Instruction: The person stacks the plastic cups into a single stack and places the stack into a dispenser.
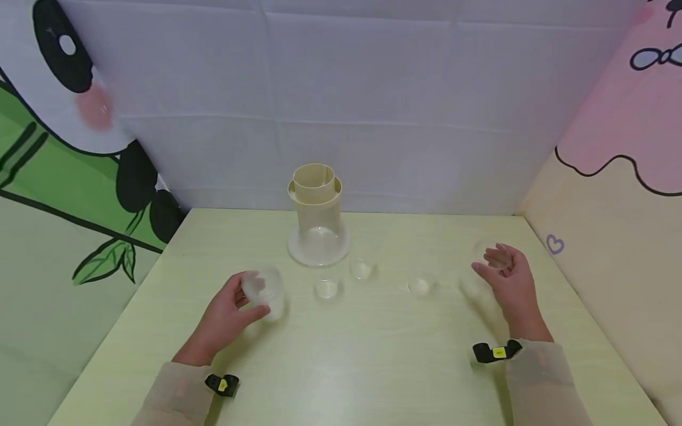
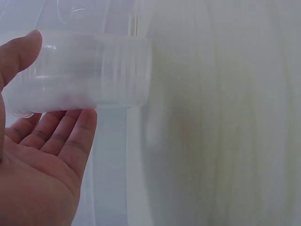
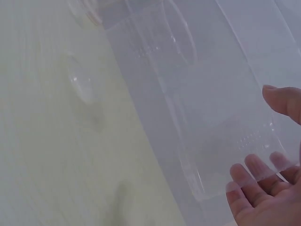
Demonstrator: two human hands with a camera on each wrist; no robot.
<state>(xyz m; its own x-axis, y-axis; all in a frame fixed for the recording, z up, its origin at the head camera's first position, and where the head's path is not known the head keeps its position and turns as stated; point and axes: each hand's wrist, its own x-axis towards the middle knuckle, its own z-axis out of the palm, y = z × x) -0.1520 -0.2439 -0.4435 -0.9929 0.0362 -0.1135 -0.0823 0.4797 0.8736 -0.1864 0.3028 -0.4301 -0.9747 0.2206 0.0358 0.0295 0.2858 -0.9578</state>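
Observation:
My left hand (image 1: 226, 316) holds a stack of clear plastic cups (image 2: 89, 70) tipped on its side above the table; in the left wrist view the thumb is on one side and the fingers on the other. Toward the table's right edge, my right hand (image 1: 511, 284) holds a clear plastic cup (image 3: 211, 117) off the table, its fingers partly seen through the wall. Between the hands, three clear cups stand apart on the table: a left one (image 1: 326, 288), a middle one (image 1: 362, 269) and a right one (image 1: 421, 286).
At the table's back stands a cream cylinder (image 1: 327, 216) with a narrower cream tube (image 1: 314, 180) inside its top. A whitish round base (image 1: 298, 254) lies beneath it. Behind the pale wooden table (image 1: 346, 367) hangs a white cloth (image 1: 373, 106), with printed panels at both sides.

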